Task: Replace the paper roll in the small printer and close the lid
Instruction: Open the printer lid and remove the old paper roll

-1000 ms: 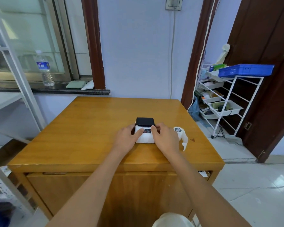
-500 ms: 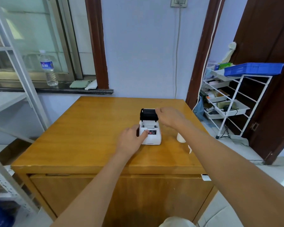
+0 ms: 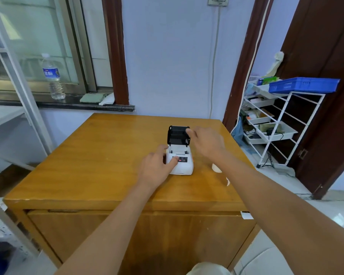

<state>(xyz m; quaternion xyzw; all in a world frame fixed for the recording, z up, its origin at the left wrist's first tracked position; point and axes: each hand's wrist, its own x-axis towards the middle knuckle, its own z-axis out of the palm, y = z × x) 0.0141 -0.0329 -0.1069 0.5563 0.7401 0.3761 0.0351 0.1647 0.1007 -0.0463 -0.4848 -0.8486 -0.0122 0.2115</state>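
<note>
A small white printer (image 3: 184, 165) sits in the middle of the wooden table (image 3: 99, 155). Its black lid (image 3: 178, 135) stands upright at the back, and the paper bay below it is open. My left hand (image 3: 157, 167) grips the printer's left side, thumb on the front panel. My right hand (image 3: 206, 142) hovers by the lid, fingertips touching its upper right corner. A white paper roll (image 3: 216, 168) lies on the table to the right of the printer, mostly hidden behind my right forearm.
A water bottle (image 3: 53, 76) and a folded cloth (image 3: 91, 98) rest on the window sill at the back left. A white wire rack (image 3: 286, 120) with trays and a blue basket (image 3: 304, 84) stands to the right, beside a dark door.
The lid went from lying low to standing upright. My right hand left the printer's right side and rose to the lid's corner. My left hand stayed on the printer body.
</note>
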